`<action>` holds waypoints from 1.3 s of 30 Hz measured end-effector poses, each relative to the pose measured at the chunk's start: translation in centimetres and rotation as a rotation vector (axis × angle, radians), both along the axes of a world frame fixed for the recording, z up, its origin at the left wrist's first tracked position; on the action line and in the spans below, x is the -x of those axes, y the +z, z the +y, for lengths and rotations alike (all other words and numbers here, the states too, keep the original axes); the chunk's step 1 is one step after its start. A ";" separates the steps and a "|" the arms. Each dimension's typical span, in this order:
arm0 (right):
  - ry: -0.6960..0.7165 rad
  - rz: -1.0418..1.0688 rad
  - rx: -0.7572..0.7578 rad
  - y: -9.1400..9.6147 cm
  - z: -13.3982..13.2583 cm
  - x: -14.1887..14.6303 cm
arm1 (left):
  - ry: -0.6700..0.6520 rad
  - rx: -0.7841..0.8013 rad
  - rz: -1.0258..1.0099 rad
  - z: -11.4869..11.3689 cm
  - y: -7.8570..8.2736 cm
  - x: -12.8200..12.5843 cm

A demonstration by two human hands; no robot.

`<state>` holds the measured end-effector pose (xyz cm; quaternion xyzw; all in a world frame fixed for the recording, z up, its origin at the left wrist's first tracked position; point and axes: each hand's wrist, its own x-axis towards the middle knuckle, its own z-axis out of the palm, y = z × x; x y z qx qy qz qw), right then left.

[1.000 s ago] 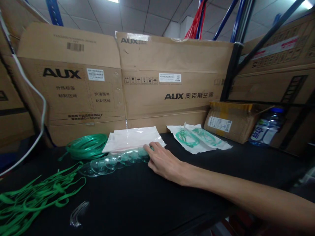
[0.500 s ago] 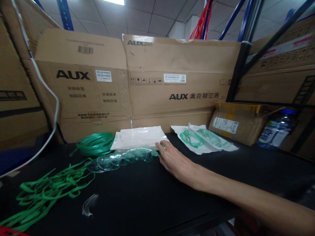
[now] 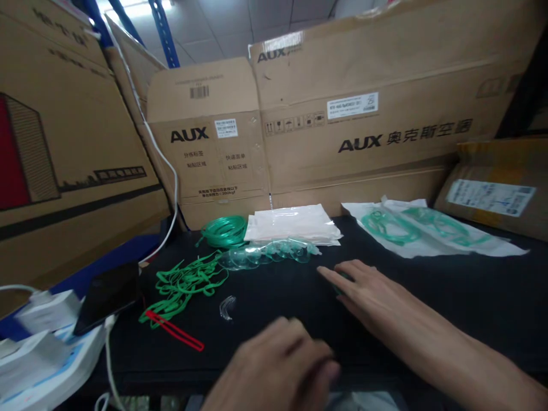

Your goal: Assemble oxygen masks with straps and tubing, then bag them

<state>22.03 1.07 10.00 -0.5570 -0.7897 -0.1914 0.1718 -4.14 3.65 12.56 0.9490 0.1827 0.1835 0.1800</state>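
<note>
My right hand (image 3: 357, 288) is over the black table, just right of a row of nested clear greenish plastic masks (image 3: 269, 253). Its fingers and thumb come together around a small greenish bit, mostly hidden under the hand. Nearer the front edge, my left hand (image 3: 285, 362) is smeared by motion, its fingers bent and their grip unclear. Left of it lie thin clear strips (image 3: 226, 307), a tangle of green elastic straps (image 3: 188, 285) and a red loop (image 3: 175, 330). Behind the masks sit a coil of green tubing (image 3: 225, 231) and white packets (image 3: 291, 224).
Two opened packs with green tubing (image 3: 389, 225) lie at the back right, beside a taped carton (image 3: 488, 185). Large cardboard panels (image 3: 308, 148) stand behind. At left are a power strip (image 3: 55, 365) with plugs, a dark phone (image 3: 109, 294) and white cables.
My right hand has drawn back from the right end of the mask row towards me. My left hand has come into view at the bottom. The view has turned left.
</note>
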 end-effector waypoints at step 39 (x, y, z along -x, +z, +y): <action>-0.172 0.330 0.511 6.7 0.0 -3.4 | 0.581 -0.102 0.322 8.9 3.9 3.4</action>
